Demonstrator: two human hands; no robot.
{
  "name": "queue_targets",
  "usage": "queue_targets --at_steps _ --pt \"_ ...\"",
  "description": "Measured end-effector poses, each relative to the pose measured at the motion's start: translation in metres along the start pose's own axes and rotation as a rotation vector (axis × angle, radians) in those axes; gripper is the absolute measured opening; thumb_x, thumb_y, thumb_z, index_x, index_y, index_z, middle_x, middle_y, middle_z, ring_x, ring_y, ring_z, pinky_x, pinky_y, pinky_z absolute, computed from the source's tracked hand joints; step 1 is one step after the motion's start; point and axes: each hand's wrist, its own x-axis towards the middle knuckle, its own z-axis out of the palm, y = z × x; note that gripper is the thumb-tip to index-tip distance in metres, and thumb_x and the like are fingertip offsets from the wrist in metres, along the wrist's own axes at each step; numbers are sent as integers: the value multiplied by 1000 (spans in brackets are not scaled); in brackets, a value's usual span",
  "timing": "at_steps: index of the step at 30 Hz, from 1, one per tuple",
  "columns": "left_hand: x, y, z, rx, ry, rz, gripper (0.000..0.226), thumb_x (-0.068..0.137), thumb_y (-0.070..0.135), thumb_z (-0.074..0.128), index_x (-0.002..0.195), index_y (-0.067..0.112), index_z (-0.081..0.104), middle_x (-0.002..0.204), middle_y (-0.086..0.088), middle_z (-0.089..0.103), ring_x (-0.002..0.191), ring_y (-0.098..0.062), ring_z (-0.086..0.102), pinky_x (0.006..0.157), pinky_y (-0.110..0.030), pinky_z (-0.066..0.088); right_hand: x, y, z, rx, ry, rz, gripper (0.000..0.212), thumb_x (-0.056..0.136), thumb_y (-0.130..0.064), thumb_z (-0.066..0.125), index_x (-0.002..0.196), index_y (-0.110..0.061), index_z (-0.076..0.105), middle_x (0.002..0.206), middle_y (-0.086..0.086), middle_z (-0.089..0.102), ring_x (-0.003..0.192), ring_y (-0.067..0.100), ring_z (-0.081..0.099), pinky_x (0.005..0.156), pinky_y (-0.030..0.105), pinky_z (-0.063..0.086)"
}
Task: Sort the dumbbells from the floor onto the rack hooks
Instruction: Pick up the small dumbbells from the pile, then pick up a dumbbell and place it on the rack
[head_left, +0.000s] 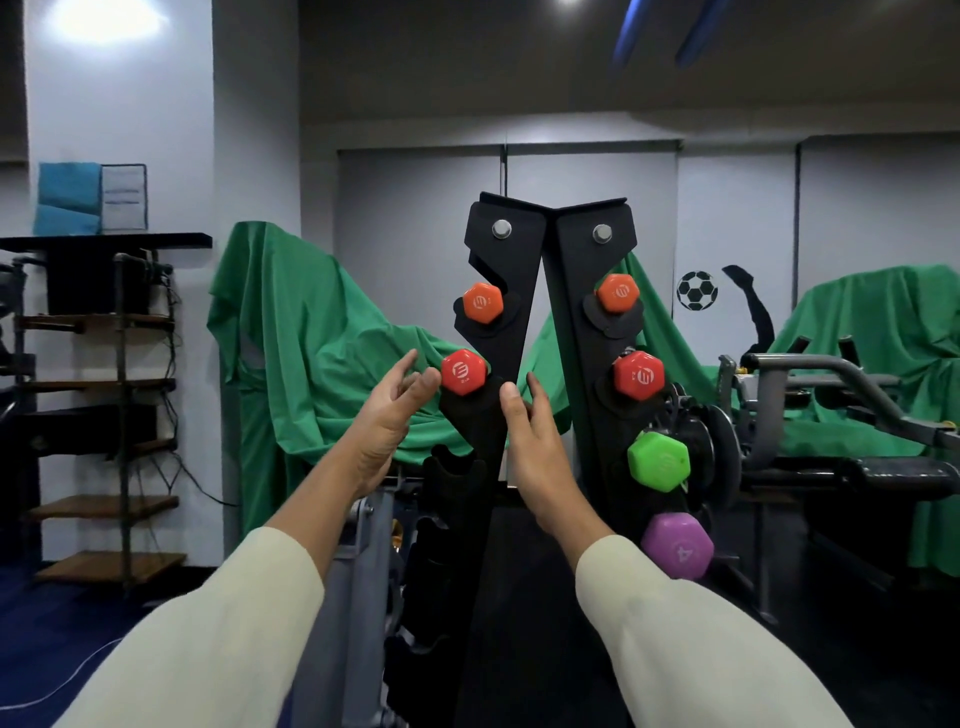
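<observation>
Head view: a black A-frame rack (519, 332) is seen end-on, its two uprights meeting at the top. Dumbbell heads are seated in the hooks by weight and colour: an orange dumbbell (482, 302) uppermost, a red dumbbell (464, 371) below it, its far head (638, 375) on the right upright, then a green dumbbell (658, 462) and a purple dumbbell (677, 545) lower on the right. The left hand (384, 421) is held just beside the red head, fingers (402, 369) spread and gripping nothing; the right hand (530, 447) lies against the left upright, likewise slack and empty, judged a release after seating. Lower left hooks (454, 467) stand vacant. Green cloth (311, 332) drapes equipment behind; a grey machine frame (363, 561) crowds the rack's near left foot. No floor dumbbells are visible.
</observation>
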Motion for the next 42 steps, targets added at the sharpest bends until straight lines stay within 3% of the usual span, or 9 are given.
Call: queue_targets --at_steps 3,6,11,16,20,23,28,34,42 --pt "-10 3 2 69 -7 20 132 50 86 80 162 35 32 164 -3 37 147 -13 38 117 -38 28 -6 -8 -2 -7 -7 -6 85 95 -75 51 166 -37 22 166 -5 38 147 7 38 119 30 32" --pt "-22 6 8 287 76 70 117 60 84 79 159 36 39 162 -2 42 149 -16 40 122 -42 35 -18 -13 -6 -116 1 -46 79 100 -64 56 166 -31 27 165 -2 41 149 11 40 123 36 34" --pt "-70 -4 21 881 229 445 63 95 46 71 151 24 53 150 -1 54 140 -13 49 119 -34 39 -57 -5 -27 -562 -46 -273 70 103 -47 63 161 -17 38 160 4 47 148 14 40 119 25 30" --pt "-137 -42 31 1015 217 443 49 99 39 65 145 24 57 139 3 54 128 -16 55 107 -39 50 -112 26 -47 -753 -128 -330 64 102 -54 59 155 -22 44 152 -1 52 143 14 47 116 35 43" --pt "-186 -84 39 1045 199 397 43 100 39 63 139 19 61 125 1 58 115 -19 61 95 -43 55 -166 55 -55 -752 -142 -309 54 102 -45 63 148 -18 52 142 -1 58 133 14 54 111 27 44" --pt "-227 -120 44 1028 204 332 36 99 36 63 129 17 65 113 0 59 102 -19 62 84 -41 56 -211 79 -59 -701 -104 -265 39 101 -37 67 134 -16 61 126 -2 63 113 12 62 96 26 51" --pt "-287 -186 53 929 215 166 16 98 27 65 109 18 71 95 6 61 81 -9 60 72 -32 54 -274 133 -65 -713 -147 -106 29 101 -36 66 123 -19 64 112 -9 60 96 3 56 83 8 40" --pt "-338 -268 70 916 160 -88 9 97 28 63 98 22 69 88 11 57 74 -6 54 71 -30 50 -337 220 -70 -690 -192 122 22 101 -36 64 117 -21 65 108 -8 61 97 8 62 89 33 53" --pt "-414 -394 58 993 -5 -589 15 94 27 63 107 20 68 101 2 61 87 -22 65 76 -38 55 -401 327 -66 -752 -371 457 26 100 -40 62 120 -23 64 113 -7 60 100 17 63 92 40 53"
